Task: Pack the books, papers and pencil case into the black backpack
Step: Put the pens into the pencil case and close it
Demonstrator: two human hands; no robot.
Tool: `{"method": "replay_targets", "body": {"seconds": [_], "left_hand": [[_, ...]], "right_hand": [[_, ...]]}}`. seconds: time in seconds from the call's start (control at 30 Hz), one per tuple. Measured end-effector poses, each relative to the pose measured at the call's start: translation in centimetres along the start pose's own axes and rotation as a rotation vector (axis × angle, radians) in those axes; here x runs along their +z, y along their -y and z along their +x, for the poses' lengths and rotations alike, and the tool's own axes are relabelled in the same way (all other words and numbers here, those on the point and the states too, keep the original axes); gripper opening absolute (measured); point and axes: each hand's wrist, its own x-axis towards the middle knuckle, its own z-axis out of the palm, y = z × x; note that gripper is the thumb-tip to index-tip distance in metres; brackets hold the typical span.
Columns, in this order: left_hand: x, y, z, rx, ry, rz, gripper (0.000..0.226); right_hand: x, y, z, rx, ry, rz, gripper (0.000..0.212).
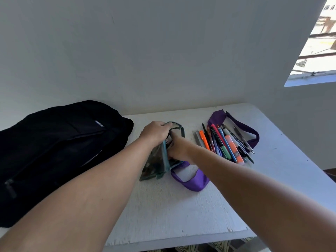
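Left hand (154,132) grips the pencil case (160,160) rim; right hand (179,149) reaches inside, grip unclear. Backpack (54,151) lies left, pens (225,142) right.

One head-worn view looks forward and down, close over the white table (163,206) against a wall (145,51).

Black backpack (60,142), teal patterned pencil case (158,160), purple strap (192,182), white table (172,211).
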Motion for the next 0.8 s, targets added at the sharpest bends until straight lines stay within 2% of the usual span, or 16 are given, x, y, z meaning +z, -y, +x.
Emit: {"method": "replay_targets", "body": {"seconds": [0.1,0.17,0.27,0.37,0.63,0.73,0.8], "left_hand": [[-0.7,-0.1,-0.4,-0.158,0.181,-0.019,0.075],[-0.8,-0.3,-1.0,-0.246,0.286,0.025,0.079],[0.0,-0.1,-0.2,-0.245,0.263,0.039,0.070],[1.0,0.0,1.4,-0.241,0.227,0.009,0.077],[1.8,0.5,2.8,-0.204,0.261,0.021,0.072],[1.3,0.1,2.1,-0.200,0.301,0.014,0.066],[1.1,-0.2,1.4,-0.201,0.309,0.021,0.065]], "right_hand": [[0.0,0.1,0.4,-0.002,-0.073,-0.070,0.068],[-1.1,-0.3,0.4,-0.023,-0.138,-0.103,0.055],[-3.3,-1.7,-0.4,-0.061,-0.322,-0.220,0.038],[-5.4,-3.3,-1.2,-0.005,-0.491,-0.293,0.026],[-6.3,-6.6,-1.8,0.158,-0.431,-0.615,0.034],[-5.5,-6.7,-1.1,0.196,-0.419,-0.623,0.025],[-5.4,-6.6,-0.9,0.245,-0.398,-0.591,0.036]]}}
